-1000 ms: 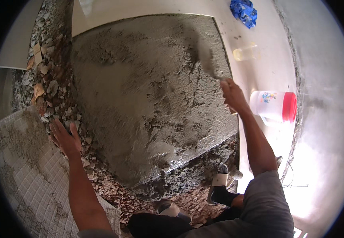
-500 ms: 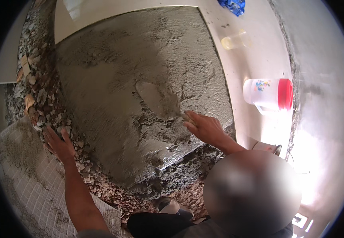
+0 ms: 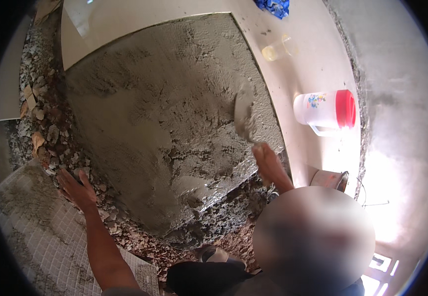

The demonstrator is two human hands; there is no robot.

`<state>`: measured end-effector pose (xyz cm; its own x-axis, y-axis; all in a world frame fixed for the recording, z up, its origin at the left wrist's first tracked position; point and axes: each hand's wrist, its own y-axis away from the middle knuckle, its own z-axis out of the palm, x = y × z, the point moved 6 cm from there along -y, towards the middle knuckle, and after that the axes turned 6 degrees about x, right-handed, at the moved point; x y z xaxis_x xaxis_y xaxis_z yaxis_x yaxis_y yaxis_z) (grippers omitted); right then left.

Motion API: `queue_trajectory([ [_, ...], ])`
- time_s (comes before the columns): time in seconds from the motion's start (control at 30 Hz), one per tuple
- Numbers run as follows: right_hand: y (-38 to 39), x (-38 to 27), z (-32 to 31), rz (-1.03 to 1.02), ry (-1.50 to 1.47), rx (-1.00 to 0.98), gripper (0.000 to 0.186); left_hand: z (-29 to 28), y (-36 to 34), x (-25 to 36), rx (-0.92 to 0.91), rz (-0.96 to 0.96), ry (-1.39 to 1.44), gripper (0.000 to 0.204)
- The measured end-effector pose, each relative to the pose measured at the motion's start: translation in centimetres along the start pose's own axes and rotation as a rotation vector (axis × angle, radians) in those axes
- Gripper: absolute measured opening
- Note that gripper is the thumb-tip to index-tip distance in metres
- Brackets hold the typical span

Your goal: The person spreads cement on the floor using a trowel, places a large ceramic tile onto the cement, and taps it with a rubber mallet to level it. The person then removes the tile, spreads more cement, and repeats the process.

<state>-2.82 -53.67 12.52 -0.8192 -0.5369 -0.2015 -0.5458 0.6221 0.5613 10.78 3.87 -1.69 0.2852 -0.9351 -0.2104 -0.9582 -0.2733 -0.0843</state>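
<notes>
Wet grey mortar [image 3: 125,128] covers a large square patch on the floor, smooth on its left and rough on its right. My right hand [image 3: 269,165] is closed round the handle of a trowel [image 3: 244,113], whose mortar-smeared blade lies over the right part of the patch. The handle is mostly hidden by my fingers. On the left, my left hand [image 3: 77,190] rests with its fingers spread on the rubble strip [image 3: 51,133], beside a patterned tile [image 3: 51,232], and holds nothing.
Pale laid tiles [image 3: 110,27] border the mortar at the back and right. On them lie a white jug with a red lid [image 3: 325,109], a clear plastic cup [image 3: 279,48] and a crumpled blue wrapper [image 3: 275,7]. A bucket [image 3: 328,179] stands nearer, at the right.
The trowel has swung from the middle of the mortar to its right side, and its blade has turned. My left hand stays on the rubble. The view has shifted slightly.
</notes>
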Motion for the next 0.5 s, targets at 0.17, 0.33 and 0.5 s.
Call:
queue_trajectory([
  [0.17,1.6,-13.5,1.1,-0.356,-0.036,-0.034,0.051,-0.7,0.1,0.5,-0.034,-0.002,-0.010,0.077],
  [0.33,-6.2,-18.3,1.3,-0.325,0.215,0.108,0.046,-0.6,0.1,0.5,-0.031,0.018,-0.002,0.077],
  [0.5,-4.5,-4.4,-1.1,-0.122,0.186,0.245,0.048,-0.4,0.1,0.3,0.015,0.034,-0.017,0.077],
])
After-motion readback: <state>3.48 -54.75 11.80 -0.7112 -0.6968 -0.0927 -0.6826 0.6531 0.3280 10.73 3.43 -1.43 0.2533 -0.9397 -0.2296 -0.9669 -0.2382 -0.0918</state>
